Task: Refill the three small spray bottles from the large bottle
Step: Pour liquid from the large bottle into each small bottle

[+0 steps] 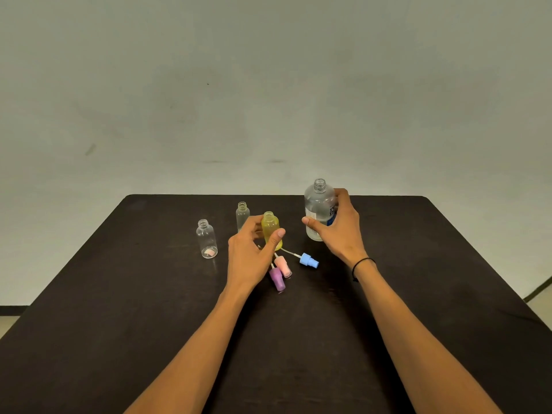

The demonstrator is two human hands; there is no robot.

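Nearest on the dark table (125, 339) lie three spray heads: purple (277, 280), pink (283, 265) and blue (309, 260), all off their bottles. Just beyond, the left hand (254, 252) grips the yellow bottle (271, 230) round its body, neck open. The right hand (337, 228) clasps the big bottle (319, 212), uncapped and upright. Two clear bottles stand open to the left, one nearer (206, 239), one farther (242, 216). Pouring well likely means holding the yellow bottle steady and upright, bringing the big bottle's mouth right over its neck, and tipping slowly: the neck is narrow and a spill looks easy.
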